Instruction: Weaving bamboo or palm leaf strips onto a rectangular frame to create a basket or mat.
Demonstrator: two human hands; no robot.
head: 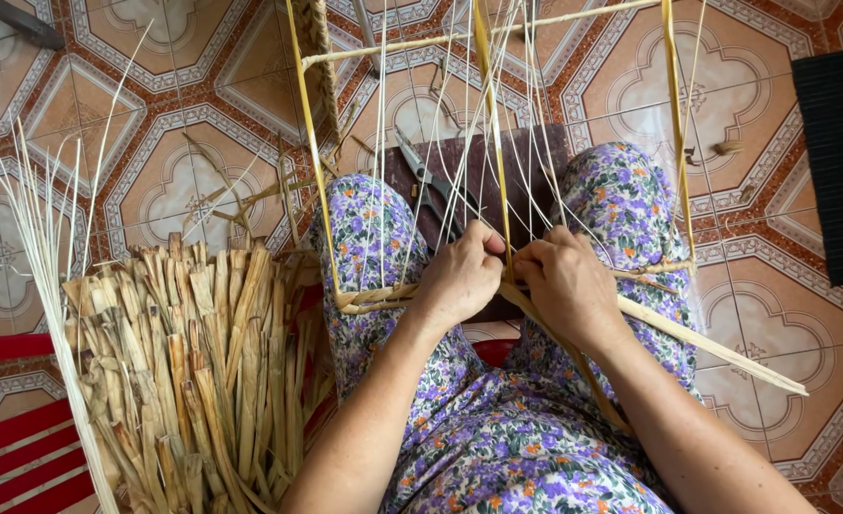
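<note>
My left hand (461,276) and my right hand (564,283) meet over my lap, both pinching a flat dried straw strip (707,345) that runs out to the right. They work it between thin pale upright strands (494,143) of a half-woven frame (364,300) resting on my knees. The frame's yellow uprights rise to a pale crossbar (393,46) at the top. My legs are covered by purple flowered cloth (497,438).
A thick bundle of dried straw strips (193,371) stands at my left, with long pale reeds (50,276) beside it. Scissors (426,181) lie on a dark board (497,162) on the patterned tile floor. A red slatted seat (12,447) is lower left; a black mat (840,162) is at right.
</note>
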